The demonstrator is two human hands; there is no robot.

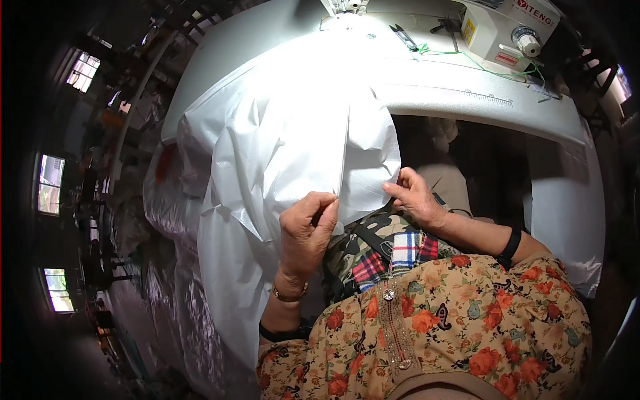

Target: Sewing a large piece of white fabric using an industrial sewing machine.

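Pinching at the near end of a long fold, our left fingers are the closer ones

We have the broad, glossy white sheet of cloth-like material directly ahead of the fingers, draped over the near edge of the table and hanging down beyond our left fingers' outer side. Its straight, narrow fold gives the long axis: it runs away from us, almost straight ahead of the left fingertips, leaning slightly rightward at its far end.

Our left hand is nearer to that line. Its thumb and forefinger are together, clamped on the sheet where the fold ends. Our right hand lies across from it, to the right and a touch farther forward, with its thumb against the sheet's rounded right edge; we cannot tell whether the finger behind closes on it. Between the two sets of fingertips hangs a loose stretch of white, so the fold lies leftward of the right fingers, which we judge to be the relation that matters most.

Farther out, the pale, smooth sewing table stretches ahead of both hands. Well beyond the left fingertips, nearly in line with the fold, sits the white metal needle end of the sewing machine. Ahead of the right fingers lie the small dark thread snips and a loose bright-green thread. Below the fingers is our camouflage-and-plaid-patterned lap cloth.
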